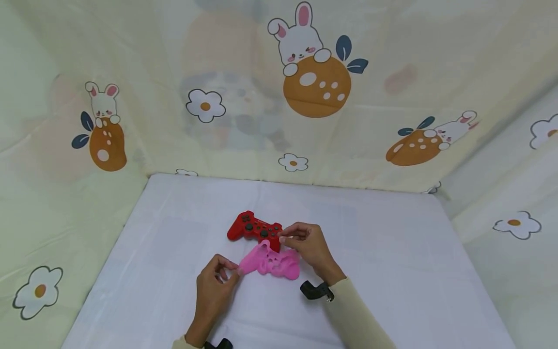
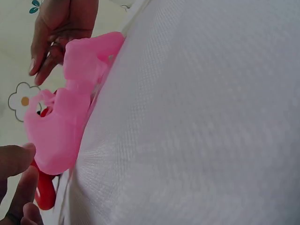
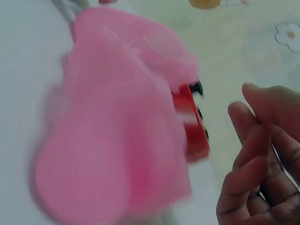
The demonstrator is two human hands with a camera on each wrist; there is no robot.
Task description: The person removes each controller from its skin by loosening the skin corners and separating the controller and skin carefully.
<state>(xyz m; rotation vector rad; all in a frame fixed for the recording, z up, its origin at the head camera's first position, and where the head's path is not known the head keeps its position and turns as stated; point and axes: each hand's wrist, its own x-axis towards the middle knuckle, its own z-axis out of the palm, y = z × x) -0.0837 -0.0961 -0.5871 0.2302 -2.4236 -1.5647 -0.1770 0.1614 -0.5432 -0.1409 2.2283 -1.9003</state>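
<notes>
A pink silicone controller cover (image 1: 285,265), soft and crumpled with cut-out holes, lies low over the white table. My left hand (image 1: 214,286) pinches its left end between thumb and fingertips; in the left wrist view the thumb (image 2: 18,157) meets the cover's edge. Just behind it sits a red game controller (image 1: 250,227), its buttons and sticks facing up and its right grip partly hidden by the cover. Over the controller's right side is my right hand (image 1: 311,246). Its fingers bend loosely and hold nothing, apart from the cover (image 3: 108,117) in the right wrist view.
White cloth covers the table (image 1: 392,252). Cream curtains (image 1: 244,160) printed with rabbits and flowers hang behind it and along both sides. A black wrist strap (image 1: 317,291) is on the right wrist.
</notes>
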